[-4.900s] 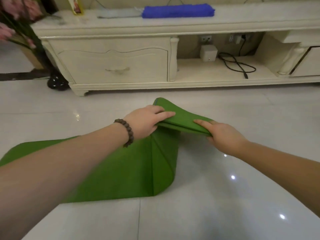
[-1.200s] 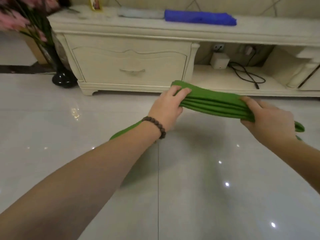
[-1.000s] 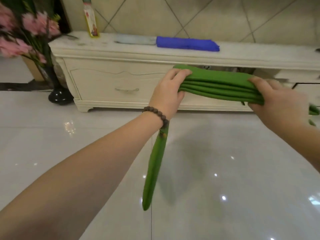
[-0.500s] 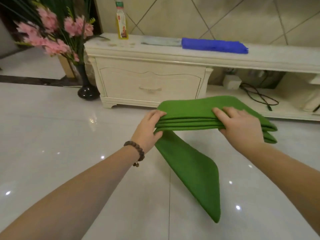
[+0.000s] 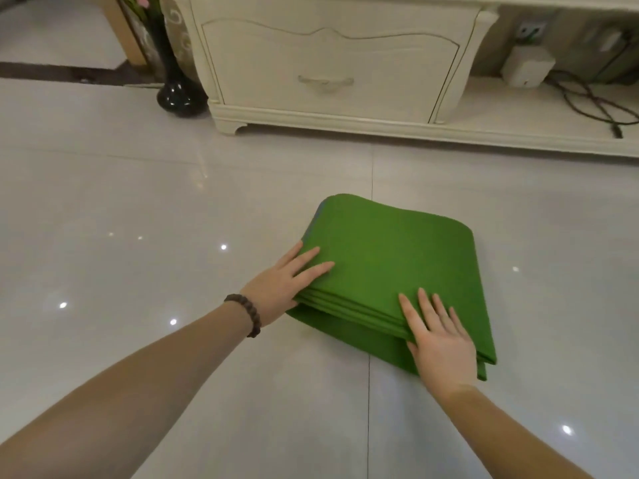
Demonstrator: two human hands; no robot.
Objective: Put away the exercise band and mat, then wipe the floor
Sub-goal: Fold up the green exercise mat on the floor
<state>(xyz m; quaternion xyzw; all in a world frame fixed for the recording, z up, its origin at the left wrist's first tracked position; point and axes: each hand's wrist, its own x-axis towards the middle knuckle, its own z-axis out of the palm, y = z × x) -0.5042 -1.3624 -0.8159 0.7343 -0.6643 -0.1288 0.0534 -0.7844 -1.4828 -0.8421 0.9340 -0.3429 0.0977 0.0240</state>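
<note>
Folded mat [image 5: 390,271] lies on the floor [image 5: 138,219], centre-right of frame.
Left hand [image 5: 280,288] and right hand [image 5: 439,344] press flat, fingers straight, gripping nothing; released, springy layers may unfold.

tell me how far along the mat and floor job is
Done: the green mat is folded into a layered stack on the floor. In hand: the left hand and right hand press flat on it. Left: stowing the mat and wiping the floor. No exercise band or cloth is in view.
</note>
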